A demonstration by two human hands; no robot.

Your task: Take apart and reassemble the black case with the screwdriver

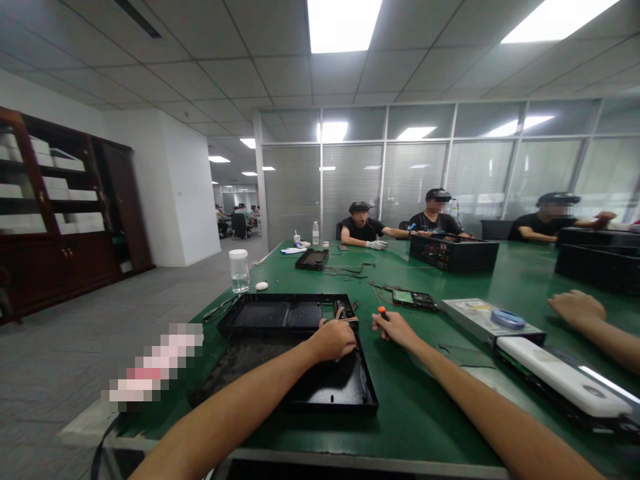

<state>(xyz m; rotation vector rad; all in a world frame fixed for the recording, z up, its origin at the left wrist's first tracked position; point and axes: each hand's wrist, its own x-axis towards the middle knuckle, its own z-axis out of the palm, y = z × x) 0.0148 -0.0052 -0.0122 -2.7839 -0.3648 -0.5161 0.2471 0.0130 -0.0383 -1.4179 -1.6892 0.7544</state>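
My left hand [334, 340] is closed above an opened black case. Striped, multicoloured wires [340, 316] loop out at its knuckles, and the fingertips are partly hidden. One shallow black half of the case [345, 383] lies beneath this hand; the other black half [285, 315] lies just behind it. To the right, over the green tabletop, my right hand [397, 329] grips a screwdriver [383, 313] with an orange and black handle. Its thin shaft points up and away from me. A drive with a green circuit board [407, 298] lies beyond that hand.
On the left stand a clear jar [239, 272] and a pixelated pink object [155, 367]. A grey metal box [480, 317] with blue tape [508, 319] and a white device [565, 377] lie right. A co-worker's hand [577, 310] rests there; others sit behind a black computer case [453, 253].
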